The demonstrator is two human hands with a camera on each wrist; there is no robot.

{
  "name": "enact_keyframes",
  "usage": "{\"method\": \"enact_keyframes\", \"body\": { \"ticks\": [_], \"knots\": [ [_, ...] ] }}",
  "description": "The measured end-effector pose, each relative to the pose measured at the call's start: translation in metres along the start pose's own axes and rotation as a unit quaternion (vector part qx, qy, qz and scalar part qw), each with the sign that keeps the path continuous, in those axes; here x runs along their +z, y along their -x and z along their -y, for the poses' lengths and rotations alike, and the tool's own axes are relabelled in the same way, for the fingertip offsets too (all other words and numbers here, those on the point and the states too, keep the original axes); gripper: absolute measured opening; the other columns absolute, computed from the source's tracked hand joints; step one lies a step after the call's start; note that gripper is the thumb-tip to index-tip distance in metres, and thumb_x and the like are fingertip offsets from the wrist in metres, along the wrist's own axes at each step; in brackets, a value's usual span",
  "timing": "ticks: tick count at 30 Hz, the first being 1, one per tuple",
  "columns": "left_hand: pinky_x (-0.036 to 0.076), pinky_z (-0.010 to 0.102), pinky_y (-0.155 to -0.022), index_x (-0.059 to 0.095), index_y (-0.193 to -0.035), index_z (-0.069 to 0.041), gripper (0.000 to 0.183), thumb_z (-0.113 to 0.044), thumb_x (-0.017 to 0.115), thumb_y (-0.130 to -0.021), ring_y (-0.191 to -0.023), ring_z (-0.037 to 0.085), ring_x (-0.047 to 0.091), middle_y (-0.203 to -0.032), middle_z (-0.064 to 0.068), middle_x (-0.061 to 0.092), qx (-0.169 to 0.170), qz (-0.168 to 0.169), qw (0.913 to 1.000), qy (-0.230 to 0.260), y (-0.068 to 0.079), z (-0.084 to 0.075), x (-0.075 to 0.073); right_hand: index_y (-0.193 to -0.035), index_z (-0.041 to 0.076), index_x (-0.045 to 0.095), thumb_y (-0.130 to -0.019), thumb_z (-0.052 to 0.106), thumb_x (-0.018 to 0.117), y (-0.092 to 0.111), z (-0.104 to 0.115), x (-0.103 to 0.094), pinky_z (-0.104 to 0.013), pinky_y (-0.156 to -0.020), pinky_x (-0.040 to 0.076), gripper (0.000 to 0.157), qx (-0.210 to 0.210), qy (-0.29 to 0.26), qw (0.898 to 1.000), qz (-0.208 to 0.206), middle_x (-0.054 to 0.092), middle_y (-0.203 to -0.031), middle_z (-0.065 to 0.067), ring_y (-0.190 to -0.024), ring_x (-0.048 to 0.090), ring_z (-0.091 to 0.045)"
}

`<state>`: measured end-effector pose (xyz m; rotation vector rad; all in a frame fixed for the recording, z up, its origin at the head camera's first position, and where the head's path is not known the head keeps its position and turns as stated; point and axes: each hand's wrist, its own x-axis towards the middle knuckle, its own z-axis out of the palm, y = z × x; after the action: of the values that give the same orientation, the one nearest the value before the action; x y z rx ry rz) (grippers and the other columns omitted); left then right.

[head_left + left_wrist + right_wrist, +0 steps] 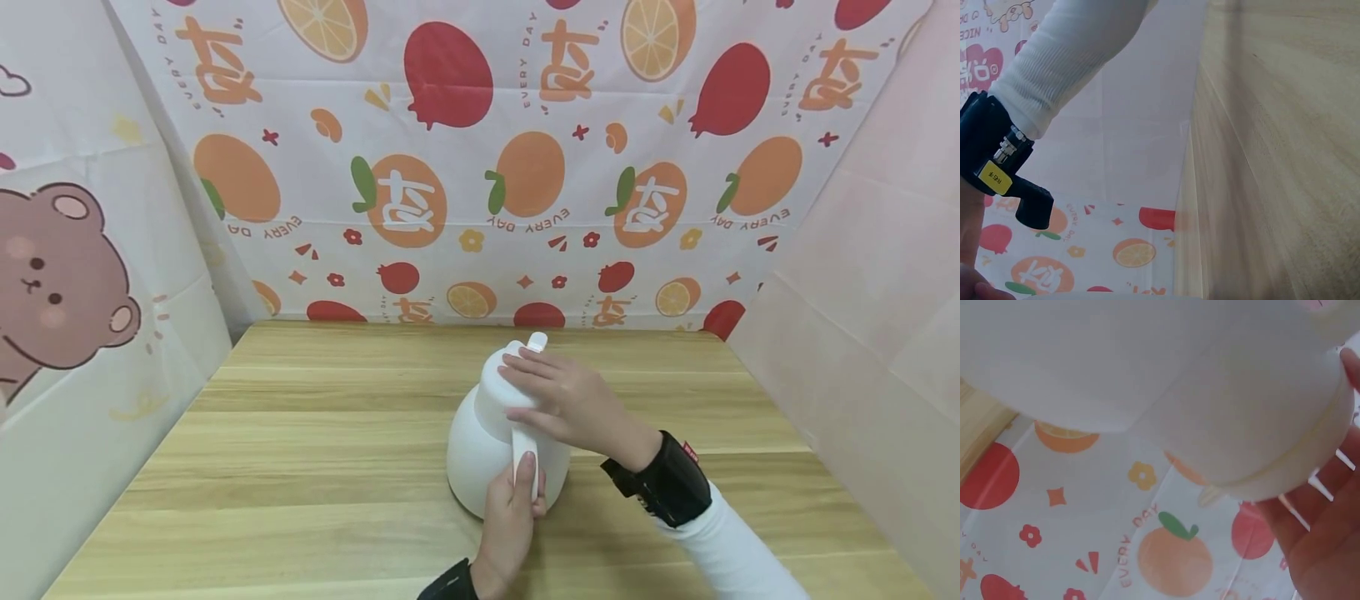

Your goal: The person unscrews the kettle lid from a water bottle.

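A white jug (480,467) with a rounded body stands upright on the table. My left hand (510,517) grips its handle (522,442), thumb lying along the outside. Over the top, my right hand (573,400) rests with outstretched fingers on the white lid (491,387). A small white tab (537,340) sticks out beyond those fingers. In the right wrist view, the right hand's fingers (1291,515) touch the lid's rim (1285,481), with the palm apart from it. Only a thin white edge of the jug (1110,297) shows at the bottom of the left wrist view.
The wooden table (315,467) carries the jug right of its middle. A fruit-print cloth (465,192) hangs behind the far edge. Pale cloth walls stand at both sides, the left one with a printed bear (67,275). Black bands (667,483) circle both wrists.
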<state>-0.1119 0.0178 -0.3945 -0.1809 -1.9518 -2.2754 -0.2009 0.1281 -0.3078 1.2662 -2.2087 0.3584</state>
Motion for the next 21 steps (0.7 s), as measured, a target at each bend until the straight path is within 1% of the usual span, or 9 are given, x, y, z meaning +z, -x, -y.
{"method": "enact_keyframes", "body": {
  "ticks": [4, 9, 11, 13, 14, 16, 18, 19, 21],
  "knots": [
    [0.03, 0.01, -0.049, 0.044, -0.067, 0.019, 0.05, -0.016, 0.037, -0.102, -0.044, 0.0, 0.035, -0.059, 0.0, 0.038, 0.0, -0.002, 1.0, 0.005, 0.001, -0.001, 0.0, -0.12, 0.006, 0.066, -0.075, 0.028, 0.076, 0.002, -0.008, -0.004, -0.047, -0.098, 0.05, 0.051, -0.008, -0.063, 0.997, 0.033, 0.068, -0.125, -0.014, -0.122, 0.057, -0.03],
    [0.03, 0.01, -0.049, 0.044, -0.067, 0.019, 0.05, -0.016, 0.037, -0.102, -0.044, 0.0, 0.035, -0.059, 0.0, 0.038, 0.0, -0.001, 1.0, 0.005, 0.001, -0.001, 0.0, -0.125, 0.007, 0.062, -0.081, 0.026, 0.071, 0.005, -0.017, -0.009, -0.051, -0.104, 0.045, 0.049, -0.011, -0.109, 0.991, 0.081, 0.065, -0.13, -0.015, -0.129, 0.05, -0.033],
    [0.029, 0.01, -0.049, 0.044, -0.067, 0.019, 0.05, -0.016, 0.037, -0.102, -0.044, 0.0, 0.034, -0.059, -0.001, 0.038, 0.001, 0.001, 1.0, 0.003, 0.001, -0.001, 0.0, -0.125, 0.007, 0.062, -0.082, 0.024, 0.07, 0.006, -0.018, -0.012, -0.052, -0.105, 0.043, 0.047, -0.012, -0.118, 0.989, 0.09, 0.064, -0.13, -0.015, -0.13, 0.049, -0.033],
    [0.028, 0.01, -0.049, 0.043, -0.067, 0.019, 0.05, -0.016, 0.036, -0.102, -0.044, -0.002, 0.033, -0.058, -0.001, 0.037, 0.0, 0.003, 1.0, 0.003, 0.0, 0.0, 0.001, -0.124, 0.006, 0.063, -0.082, 0.02, 0.07, 0.006, -0.017, -0.013, -0.053, -0.104, 0.044, 0.045, -0.013, -0.121, 0.989, 0.085, 0.065, -0.129, -0.015, -0.129, 0.049, -0.034],
    [0.028, 0.01, -0.049, 0.043, -0.067, 0.019, 0.05, -0.016, 0.036, -0.102, -0.044, -0.002, 0.033, -0.058, -0.001, 0.037, 0.001, 0.005, 1.0, 0.002, 0.0, 0.0, 0.001, -0.122, 0.006, 0.064, -0.081, 0.019, 0.07, 0.006, -0.016, -0.013, -0.052, -0.103, 0.045, 0.044, -0.012, -0.115, 0.99, 0.077, 0.066, -0.128, -0.015, -0.128, 0.05, -0.034],
    [0.027, 0.009, -0.049, 0.042, -0.067, 0.018, 0.05, -0.016, 0.036, -0.102, -0.043, -0.003, 0.032, -0.056, -0.001, 0.035, 0.0, 0.005, 1.0, -0.003, 0.0, 0.0, 0.001, -0.121, 0.007, 0.064, -0.079, 0.024, 0.073, 0.005, -0.011, -0.011, -0.052, -0.101, 0.047, 0.047, -0.003, -0.084, 0.995, 0.051, 0.065, -0.128, -0.016, -0.125, 0.053, -0.034],
    [0.026, 0.009, -0.049, 0.042, -0.066, 0.017, 0.05, -0.016, 0.035, -0.102, -0.043, -0.004, 0.031, -0.054, -0.001, 0.034, 0.0, 0.004, 1.0, -0.008, 0.0, 0.0, 0.001, -0.121, 0.007, 0.064, -0.077, 0.031, 0.075, 0.002, -0.003, -0.006, -0.05, -0.098, 0.05, 0.051, 0.018, -0.03, 0.999, 0.017, 0.065, -0.128, -0.017, -0.123, 0.055, -0.034],
    [0.026, 0.009, -0.049, 0.042, -0.065, 0.017, 0.05, -0.016, 0.035, -0.102, -0.043, -0.004, 0.03, -0.053, 0.0, 0.034, 0.001, 0.003, 0.9999, -0.01, 0.0, 0.0, 0.0, -0.12, 0.009, 0.064, -0.075, 0.036, 0.075, 0.0, 0.001, -0.003, -0.049, -0.096, 0.051, 0.054, 0.032, 0.0, 0.999, 0.001, 0.065, -0.128, -0.017, -0.121, 0.056, -0.034],
    [0.025, 0.009, -0.048, 0.041, -0.065, 0.016, 0.05, -0.015, 0.035, -0.102, -0.042, -0.004, 0.029, -0.051, 0.0, 0.033, 0.003, 0.002, 0.9999, -0.012, 0.0, 0.0, 0.0, -0.12, 0.011, 0.064, -0.073, 0.045, 0.075, -0.003, 0.011, 0.004, -0.048, -0.093, 0.054, 0.059, 0.066, 0.052, 0.996, -0.025, 0.066, -0.126, -0.016, -0.118, 0.059, -0.033]
  ]
}}
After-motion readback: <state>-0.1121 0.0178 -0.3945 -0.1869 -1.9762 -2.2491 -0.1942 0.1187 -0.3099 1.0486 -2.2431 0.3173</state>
